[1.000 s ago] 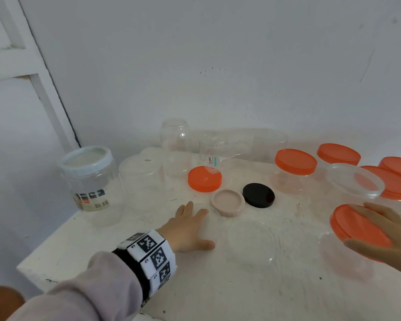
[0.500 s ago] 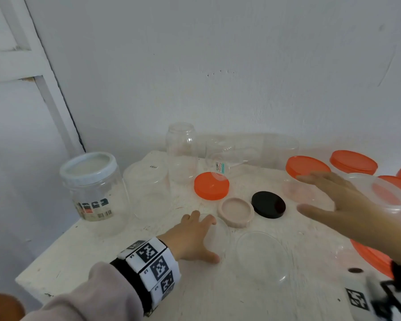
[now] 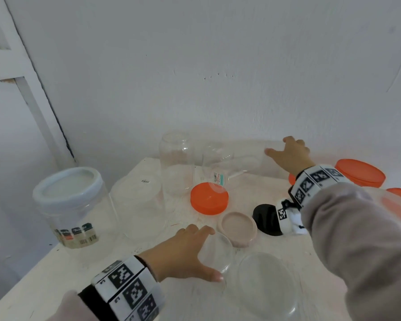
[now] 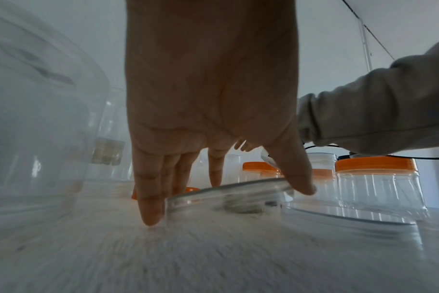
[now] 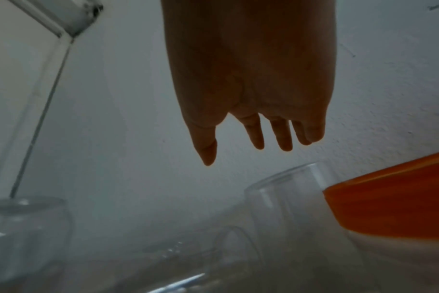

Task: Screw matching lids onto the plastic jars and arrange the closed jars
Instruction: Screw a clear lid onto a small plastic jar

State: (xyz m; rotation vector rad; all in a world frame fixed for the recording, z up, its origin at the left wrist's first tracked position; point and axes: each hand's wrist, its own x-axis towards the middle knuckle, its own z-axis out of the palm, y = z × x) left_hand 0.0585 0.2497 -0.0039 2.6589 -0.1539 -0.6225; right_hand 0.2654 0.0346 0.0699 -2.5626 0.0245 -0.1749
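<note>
Small round clear plastic lid (image 3: 215, 252) lying at table's (image 3: 56, 269) 6 o'clock, left hand (image 3: 183, 253) pinching its rim. Right hand (image 3: 289, 156) spreading empty toward wide clear plastic jar (image 3: 245, 158) at 12 o'clock. Risking mismatched threads, slippery lid skidding.

Left hand (image 3: 183, 253) grips a clear lid (image 3: 215, 253) on the surface (image 3: 56, 274); right hand (image 3: 289, 156) spreads above a clear jar (image 3: 248, 158).

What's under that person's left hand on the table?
A small clear lid lies flat on the white table. The left hand spans it, thumb on one edge, fingers on the other. The lid's far rim is hidden behind the fingers.
</note>
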